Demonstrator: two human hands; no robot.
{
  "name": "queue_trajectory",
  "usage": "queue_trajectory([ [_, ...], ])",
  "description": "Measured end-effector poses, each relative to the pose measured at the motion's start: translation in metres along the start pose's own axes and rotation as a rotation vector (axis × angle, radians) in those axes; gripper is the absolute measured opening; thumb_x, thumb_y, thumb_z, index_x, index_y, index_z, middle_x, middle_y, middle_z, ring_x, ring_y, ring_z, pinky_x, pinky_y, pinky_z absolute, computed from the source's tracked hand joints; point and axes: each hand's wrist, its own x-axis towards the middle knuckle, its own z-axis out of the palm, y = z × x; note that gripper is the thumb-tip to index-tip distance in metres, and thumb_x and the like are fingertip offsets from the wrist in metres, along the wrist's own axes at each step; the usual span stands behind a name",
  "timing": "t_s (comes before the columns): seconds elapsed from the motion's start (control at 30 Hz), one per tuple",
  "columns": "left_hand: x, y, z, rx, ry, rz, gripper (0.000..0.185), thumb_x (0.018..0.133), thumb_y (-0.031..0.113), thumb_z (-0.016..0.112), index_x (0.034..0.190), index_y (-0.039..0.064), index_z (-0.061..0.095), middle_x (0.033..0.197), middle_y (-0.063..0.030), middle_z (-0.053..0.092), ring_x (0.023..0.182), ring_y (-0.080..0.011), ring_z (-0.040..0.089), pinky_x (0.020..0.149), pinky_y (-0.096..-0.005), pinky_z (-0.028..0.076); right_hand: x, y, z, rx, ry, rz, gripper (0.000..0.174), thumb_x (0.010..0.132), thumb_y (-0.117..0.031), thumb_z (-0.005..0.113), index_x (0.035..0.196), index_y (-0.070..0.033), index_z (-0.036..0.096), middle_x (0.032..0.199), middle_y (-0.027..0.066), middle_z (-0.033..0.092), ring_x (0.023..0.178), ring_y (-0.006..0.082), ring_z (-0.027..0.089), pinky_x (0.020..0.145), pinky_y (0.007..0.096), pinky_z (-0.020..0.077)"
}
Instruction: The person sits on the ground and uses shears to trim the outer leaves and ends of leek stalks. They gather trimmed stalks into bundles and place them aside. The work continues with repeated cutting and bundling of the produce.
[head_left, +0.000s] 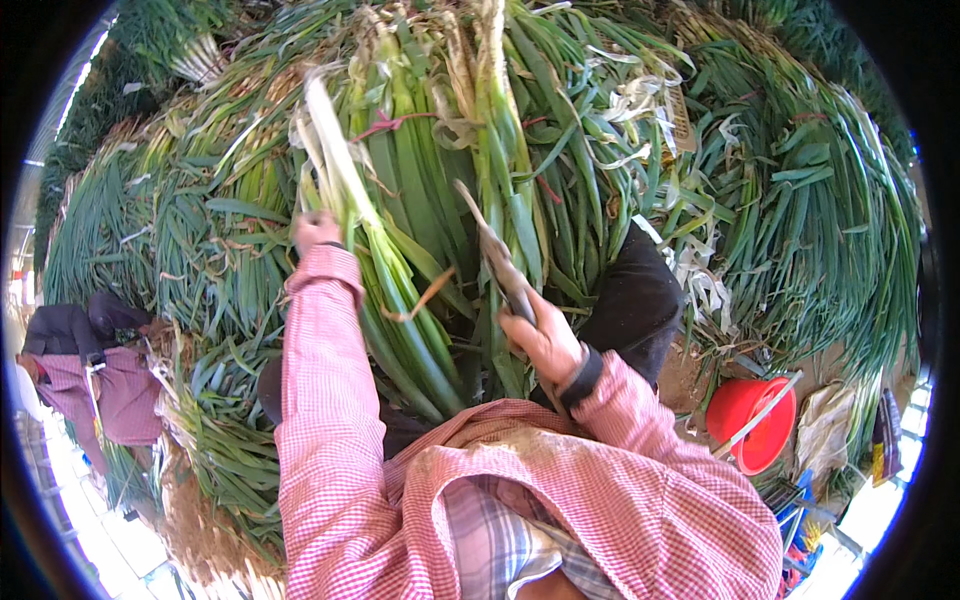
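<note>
My left hand (316, 229) is slightly blurred and closed at the side of a large green onion (336, 142). The onion's white stem points away from me, and its long green leaves trail back between my knees. My fingers seem to be on its pale outer leaves; their exact hold is partly hidden. In my right hand (546, 337) is a knife (499, 255), its worn, dirty blade pointing forward and left. Under and beyond both hands lie more green onions (420, 180), with a pink tie (390, 122) across one bundle.
Heaped green onions (795, 217) stretch along both sides. Pale peeled skins (701, 277) litter the heap right of my knee (637, 300). A red bucket (750, 424) stands at the right, near a crumpled sack (823, 427). Another person (105, 375) works at the far left.
</note>
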Motion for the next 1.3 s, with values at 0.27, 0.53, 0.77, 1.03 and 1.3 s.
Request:
queue_trajectory([
  [0.27,-0.17,0.086,0.147,0.22,-0.592,0.404,0.088,0.072,0.047,0.075,0.137,0.0,0.038,0.131,-0.0289,0.048,0.12,-0.0378,0.05,0.103,-0.0406,0.04,-0.018,0.015,-0.044,0.104,0.208,-0.064,0.036,0.088,-0.02,0.056,0.117,0.001,0.052,0.087,0.0018,0.057,0.065,0.0076,0.051,0.059,0.0226,0.0445],
  [0.53,-0.179,0.09,0.157,0.431,-0.646,0.464,0.097,0.061,0.02,0.083,0.137,-0.001,0.026,0.113,-0.0219,0.056,0.103,-0.0388,0.058,0.095,-0.0409,0.046,-0.006,0.031,-0.048,0.2,0.245,-0.024,0.027,0.088,-0.021,0.056,0.103,0.001,0.055,0.074,0.0022,0.056,0.06,0.01,0.051,0.057,0.0256,0.0439],
  [0.77,-0.176,-0.037,0.04,-0.037,-0.882,0.113,0.099,0.063,0.02,0.084,0.141,0.0,0.026,0.124,-0.0176,0.056,0.114,-0.0267,0.056,0.103,-0.0337,0.04,-0.051,0.018,-0.016,0.11,-0.119,-0.068,0.031,0.088,-0.019,0.057,0.113,0.0,0.052,0.083,0.004,0.059,0.069,0.0117,0.055,0.063,0.0291,0.047],
  [1.03,-0.189,-0.032,0.077,-0.076,-0.457,0.226,0.067,0.074,0.026,0.066,0.129,-0.007,0.048,0.123,-0.0282,0.054,0.118,-0.0398,0.05,0.104,-0.0398,0.038,0.048,0.008,0.012,-0.306,0.027,-0.127,0.04,0.085,-0.027,0.055,0.113,0.002,0.054,0.083,0.0232,0.063,0.077,0.0355,0.064,0.07,0.0411,0.0495],
  [1.3,-0.186,0.002,0.083,0.488,-0.58,0.123,0.06,0.083,0.035,0.062,0.127,-0.005,0.049,0.118,-0.0295,0.057,0.112,-0.0395,0.056,0.097,-0.0397,0.043,0.19,-0.014,0.009,-0.348,0.133,-0.208,0.039,0.083,-0.033,0.055,0.099,0.003,0.055,0.069,0.0093,0.058,0.062,0.0197,0.058,0.058,0.0337,0.048],
])
